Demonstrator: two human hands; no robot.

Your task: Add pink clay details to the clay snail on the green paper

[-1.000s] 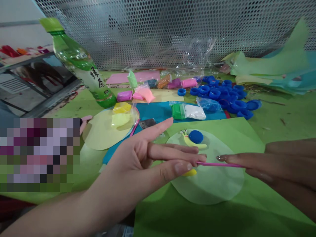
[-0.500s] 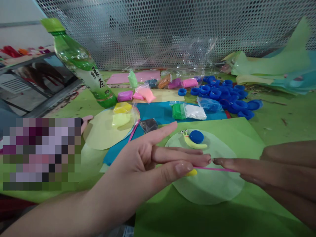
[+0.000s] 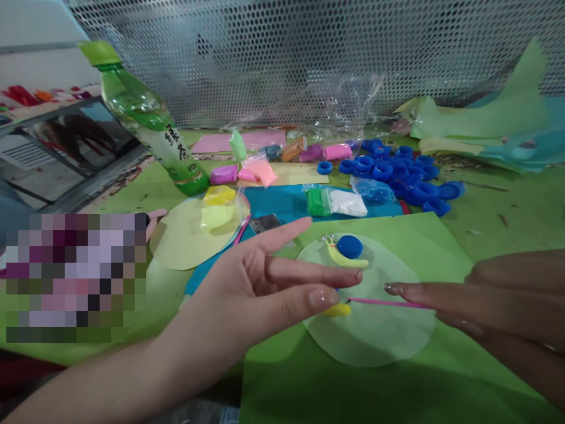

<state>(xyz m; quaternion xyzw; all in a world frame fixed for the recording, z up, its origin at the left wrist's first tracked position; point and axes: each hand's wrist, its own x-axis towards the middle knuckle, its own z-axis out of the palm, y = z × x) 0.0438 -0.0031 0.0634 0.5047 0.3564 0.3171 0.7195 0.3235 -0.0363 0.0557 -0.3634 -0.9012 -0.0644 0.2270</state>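
Note:
My left hand [image 3: 260,294] reaches in from the lower left with its index finger stretched out. Its thumb and the other fingers are pinched on a small yellow clay piece [image 3: 336,310] just above a pale round paper disc [image 3: 379,335]. My right hand [image 3: 481,306] comes in from the right. It holds a thin pink stick [image 3: 384,303] whose tip touches the yellow piece. On the far part of the disc sits a clay snail [image 3: 346,252] with a yellow-green body and a blue shell.
A green bottle [image 3: 150,126] leans at the back left. Clay packets [image 3: 260,171] in several colours, a green and white packet [image 3: 338,201] and a heap of blue bottle caps [image 3: 397,174] lie behind. A second disc [image 3: 185,235] with yellow clay lies left. A perforated metal screen closes off the back.
My left fingers have drawn back slightly from the stick, and a small gap has opened between the two hands' fingertips. The stick's tip stays at the yellow piece.

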